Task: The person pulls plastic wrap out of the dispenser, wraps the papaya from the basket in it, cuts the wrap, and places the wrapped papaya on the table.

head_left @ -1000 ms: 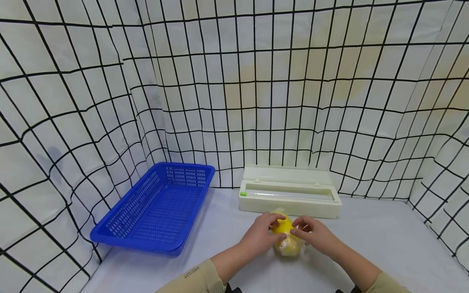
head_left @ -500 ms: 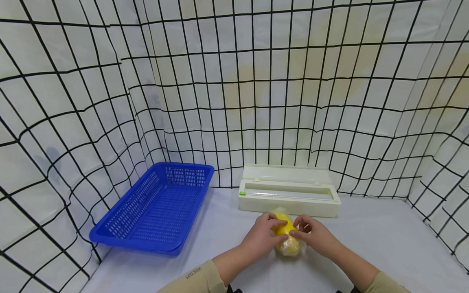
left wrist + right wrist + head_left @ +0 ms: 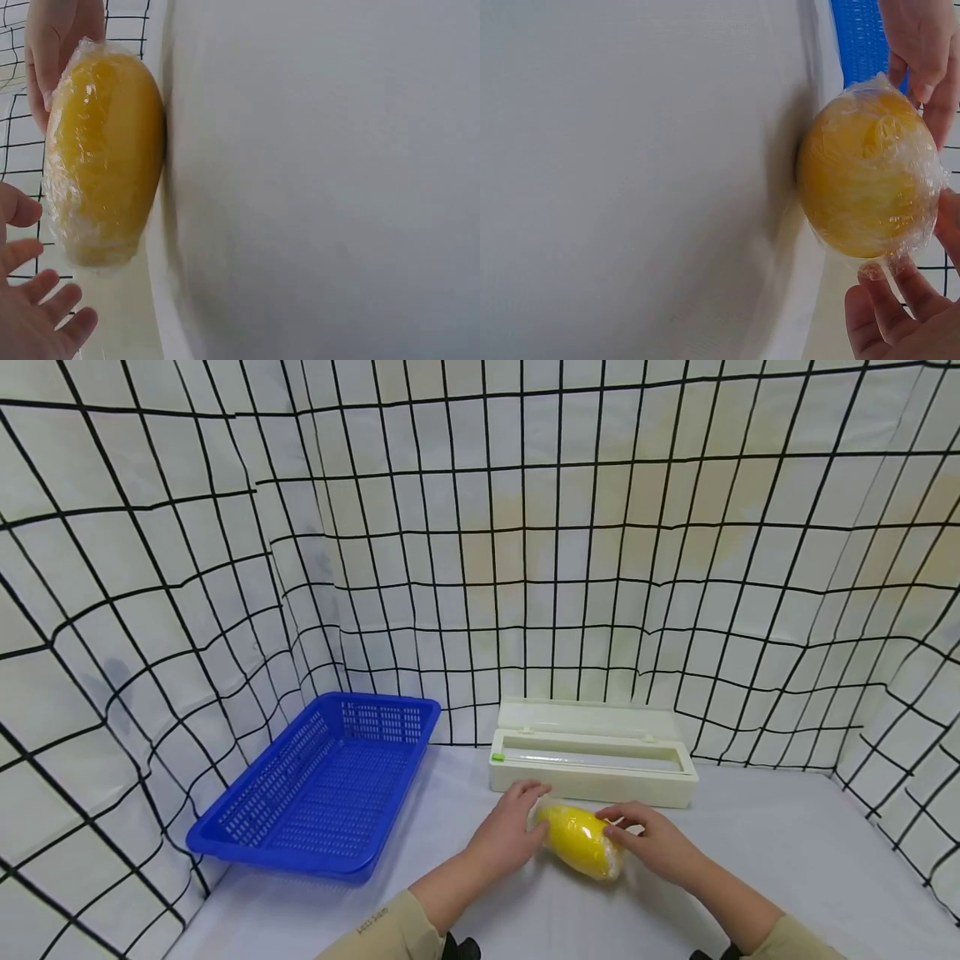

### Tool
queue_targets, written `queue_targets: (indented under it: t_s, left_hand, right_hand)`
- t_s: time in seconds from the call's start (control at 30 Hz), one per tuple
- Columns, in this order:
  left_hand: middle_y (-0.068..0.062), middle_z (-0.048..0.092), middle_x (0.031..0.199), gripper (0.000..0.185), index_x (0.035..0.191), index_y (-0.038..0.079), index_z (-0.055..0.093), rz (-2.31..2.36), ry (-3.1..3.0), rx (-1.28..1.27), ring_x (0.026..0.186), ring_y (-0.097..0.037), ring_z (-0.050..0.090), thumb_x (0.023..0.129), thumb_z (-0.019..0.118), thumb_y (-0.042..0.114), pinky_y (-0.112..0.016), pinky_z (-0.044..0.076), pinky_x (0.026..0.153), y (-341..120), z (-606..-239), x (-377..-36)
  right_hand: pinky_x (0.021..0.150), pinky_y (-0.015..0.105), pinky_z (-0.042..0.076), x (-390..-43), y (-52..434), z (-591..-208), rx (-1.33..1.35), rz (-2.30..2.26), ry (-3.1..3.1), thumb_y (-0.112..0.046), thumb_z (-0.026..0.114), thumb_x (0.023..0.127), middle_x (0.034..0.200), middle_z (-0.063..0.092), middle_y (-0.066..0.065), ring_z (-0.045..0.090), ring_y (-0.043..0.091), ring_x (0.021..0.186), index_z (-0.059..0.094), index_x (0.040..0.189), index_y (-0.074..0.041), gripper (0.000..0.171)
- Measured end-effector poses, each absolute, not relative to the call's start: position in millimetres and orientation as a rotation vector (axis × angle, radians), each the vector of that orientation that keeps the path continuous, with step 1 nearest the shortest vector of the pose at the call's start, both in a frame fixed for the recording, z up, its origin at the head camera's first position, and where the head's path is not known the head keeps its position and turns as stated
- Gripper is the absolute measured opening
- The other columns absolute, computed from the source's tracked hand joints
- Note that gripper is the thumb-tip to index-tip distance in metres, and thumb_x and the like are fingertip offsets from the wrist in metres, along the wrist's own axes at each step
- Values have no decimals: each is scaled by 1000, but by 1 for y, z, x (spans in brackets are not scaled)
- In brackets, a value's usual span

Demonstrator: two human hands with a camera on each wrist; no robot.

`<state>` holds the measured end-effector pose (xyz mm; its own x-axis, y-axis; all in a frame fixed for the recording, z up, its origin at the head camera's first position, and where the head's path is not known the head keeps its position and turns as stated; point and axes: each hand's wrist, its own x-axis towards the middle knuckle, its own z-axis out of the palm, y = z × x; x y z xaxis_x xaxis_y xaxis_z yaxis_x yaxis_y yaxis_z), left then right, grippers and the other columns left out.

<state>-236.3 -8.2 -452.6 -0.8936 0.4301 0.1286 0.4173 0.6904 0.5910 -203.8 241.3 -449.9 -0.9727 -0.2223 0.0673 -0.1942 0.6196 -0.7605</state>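
Observation:
A yellow fruit wrapped in clear film lies crosswise on the white table, just in front of the film dispenser. My left hand is cupped at its left end; in the left wrist view its fingers are spread and straight beside the fruit. My right hand holds the right end, thumb and fingers curled on the film. In the right wrist view, right fingers touch the loose film under the fruit, and the left hand sits on the far end.
A cream cling-film dispenser box with its lid up stands right behind the fruit. A blue plastic basket with nothing in it sits at the left. Grid-patterned cloth walls close in the table on three sides.
The fruit has turned from pointing toward me to lying crosswise. My left hand slid off its top to the left end; my right hand stayed on the right end.

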Motion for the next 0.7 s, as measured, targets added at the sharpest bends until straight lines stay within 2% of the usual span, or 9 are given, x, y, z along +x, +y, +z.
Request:
queue_targets:
  t_s: [0.13, 0.3, 0.43, 0.5, 0.57, 0.7]
  left_hand:
    - [-3, 36, 157, 52, 150, 17, 44, 808, 2824, 819, 141, -25, 38, 100, 56, 26, -46, 35, 112, -12, -455, -238]
    - [-1, 36, 157, 56, 152, 16, 40, 625, 2851, 861, 141, -22, 39, 101, 55, 34, -42, 35, 112, -13, -462, -236]
    - [0, 42, 154, 58, 152, 16, 41, 551, 2903, 874, 138, -20, 43, 100, 58, 38, -40, 37, 111, -14, -463, -235]
    - [1, 47, 150, 58, 150, 17, 44, 531, 2927, 869, 135, -19, 46, 99, 60, 39, -39, 39, 110, -14, -464, -234]
    - [2, 50, 147, 56, 148, 18, 48, 534, 2942, 854, 133, -19, 49, 98, 61, 39, -39, 40, 108, -14, -463, -234]
    - [3, 54, 143, 54, 144, 20, 53, 558, 2954, 819, 129, -18, 53, 96, 64, 39, -39, 43, 106, -13, -463, -232]
  right_hand:
    - [84, 36, 51, -203, 242, -449, -347, -1282, 2838, -25, 64, 98, 118, 66, 2, 60, 20, 103, 68, 122, -13, 28]
    - [95, 49, 49, -189, 248, -450, -368, -1222, 2899, -25, 52, 104, 135, 57, 6, 55, 28, 120, 58, 136, -13, 35]
    - [106, 58, 37, -176, 252, -451, -452, -1090, 2878, -38, 45, 106, 153, 41, 12, 41, 38, 137, 42, 150, -14, 51]
    - [110, 60, 29, -172, 253, -452, -495, -1023, 2847, -43, 41, 106, 159, 31, 12, 30, 38, 144, 32, 156, -14, 59]
    - [113, 59, 23, -171, 253, -454, -526, -982, 2816, -46, 39, 105, 162, 24, 12, 25, 37, 146, 25, 158, -13, 63]
    - [113, 58, 23, -174, 249, -457, -526, -943, 2806, -49, 38, 105, 163, 19, 10, 24, 35, 147, 18, 159, -14, 68]
